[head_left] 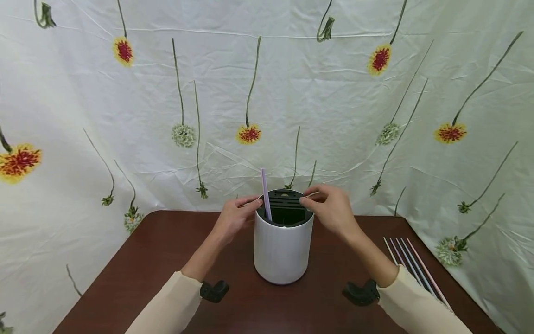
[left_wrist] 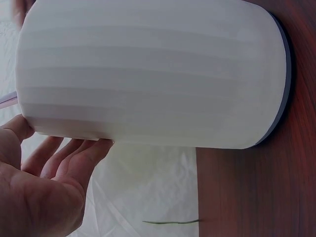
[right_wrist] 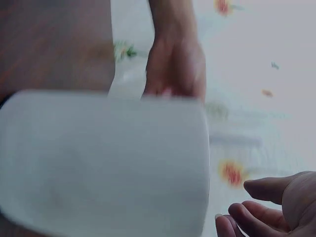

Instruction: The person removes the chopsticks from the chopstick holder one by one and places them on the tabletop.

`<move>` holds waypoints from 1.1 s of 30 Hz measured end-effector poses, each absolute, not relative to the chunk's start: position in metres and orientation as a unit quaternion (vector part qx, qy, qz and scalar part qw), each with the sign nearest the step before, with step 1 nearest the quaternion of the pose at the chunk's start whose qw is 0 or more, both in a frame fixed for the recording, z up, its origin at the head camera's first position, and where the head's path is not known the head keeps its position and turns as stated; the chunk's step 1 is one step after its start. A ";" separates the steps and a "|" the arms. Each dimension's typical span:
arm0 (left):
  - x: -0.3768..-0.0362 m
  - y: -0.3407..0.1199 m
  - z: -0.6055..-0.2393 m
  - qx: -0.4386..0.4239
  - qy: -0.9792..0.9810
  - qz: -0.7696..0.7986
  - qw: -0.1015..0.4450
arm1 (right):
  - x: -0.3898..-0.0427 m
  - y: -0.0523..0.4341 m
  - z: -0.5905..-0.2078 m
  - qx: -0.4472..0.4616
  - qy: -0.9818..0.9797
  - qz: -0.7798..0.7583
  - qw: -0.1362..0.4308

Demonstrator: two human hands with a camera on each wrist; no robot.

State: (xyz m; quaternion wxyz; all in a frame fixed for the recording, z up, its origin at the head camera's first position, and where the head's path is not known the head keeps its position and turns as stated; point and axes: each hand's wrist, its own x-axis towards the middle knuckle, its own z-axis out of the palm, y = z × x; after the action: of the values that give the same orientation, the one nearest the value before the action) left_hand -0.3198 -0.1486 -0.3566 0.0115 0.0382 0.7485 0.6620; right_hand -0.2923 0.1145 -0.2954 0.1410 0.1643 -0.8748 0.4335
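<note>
Upright on the dark reddish-brown desk (head_left: 167, 269), a white cylindrical holder (head_left: 281, 253) with a black slotted top (head_left: 285, 202), and a slim lilac stick (head_left: 266, 192) poking up out of its opening. Behind, a white flower-print cloth (head_left: 225, 83), hung close along the desk's far edge. Off to the right, well apart from the holder, a row of slim pastel sticks (head_left: 413, 260), partly covered by the cream right sleeve (head_left: 421, 304). Black wrist devices (head_left: 214, 291) at both cuffs. Left hand (head_left: 235, 218) at the left of the rim, holding on with thumb at the edge and bent fingers (left_wrist: 89, 160) against the outer wall. Right hand (head_left: 333, 211) at the opposite side, fingers loosely bent, thumb spread away from them; from the right wrist, a gap between these fingers and the holder. Only in the head view, the slots and dark opening. Clearer from the left wrist, faint ribs along the wall and a dark band round the base. From the right wrist, a blurred wall, with the left hand partly hidden beyond.
</note>
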 end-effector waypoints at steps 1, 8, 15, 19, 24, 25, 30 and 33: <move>-0.320 -0.148 -0.356 0.039 0.749 0.661 0.012 | -0.291 0.106 -0.294 0.171 -0.873 0.436 0.138; -0.322 -0.148 -0.357 0.048 0.750 0.660 0.011 | -0.292 0.060 -0.305 0.203 -0.858 0.446 0.151; -0.321 -0.147 -0.357 0.049 0.747 0.662 0.016 | -0.298 0.039 -0.315 0.205 -0.864 0.428 0.165; -0.321 -0.149 -0.357 0.049 0.749 0.660 0.016 | -0.300 0.034 -0.318 0.203 -0.871 0.411 0.178; -0.320 -0.150 -0.356 0.047 0.744 0.667 0.014 | -0.301 0.029 -0.320 0.202 -0.873 0.396 0.202; -0.320 -0.150 -0.356 0.047 0.743 0.668 0.013 | -0.302 0.029 -0.321 0.200 -0.873 0.394 0.207; -0.320 -0.149 -0.356 0.049 0.742 0.669 0.011 | -0.300 0.028 -0.324 0.184 -0.870 0.397 0.227; -0.320 -0.148 -0.357 0.048 0.745 0.665 0.010 | -0.299 0.030 -0.324 0.179 -0.861 0.414 0.233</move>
State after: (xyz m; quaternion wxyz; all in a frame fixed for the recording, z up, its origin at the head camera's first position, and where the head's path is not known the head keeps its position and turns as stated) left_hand -0.3205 -0.1482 -0.3569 0.0096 0.0479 0.7449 0.6654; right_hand -0.2990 0.0297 -0.3242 0.2333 0.1789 -0.8615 0.4140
